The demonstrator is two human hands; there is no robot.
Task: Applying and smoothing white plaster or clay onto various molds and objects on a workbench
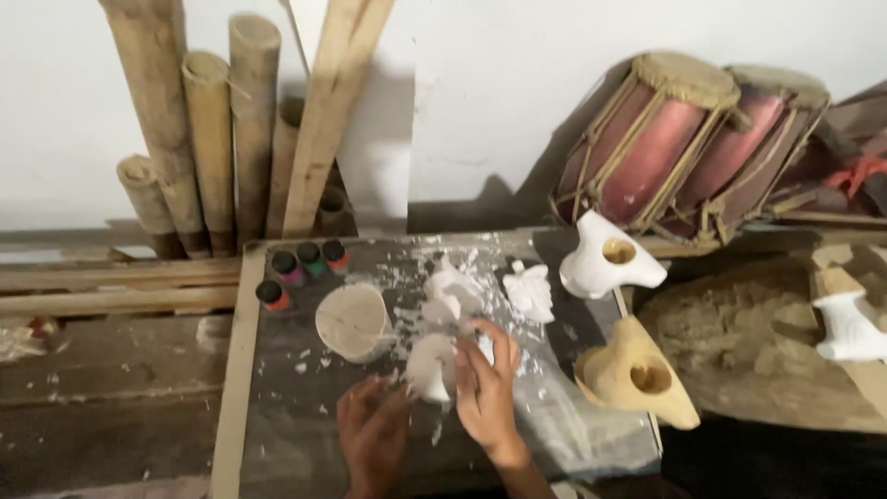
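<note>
Setting: whitewashed wall behind a dusty board (277,407), bamboo poles (212,129) and two drums (693,129) leaning there.
Piece: your small white plaster cast (431,368) sat near the board's middle.
Grip: your right hand (486,388) curled on its side; your left hand (374,430) touched below, fingers loose.
Handling: it looked light, brittle, chalky; you should cradle its thick body.
Containers: four capped paint bottles (297,270) at the far left corner, contents hidden; a round tan bowl (353,321) beside them.
</note>
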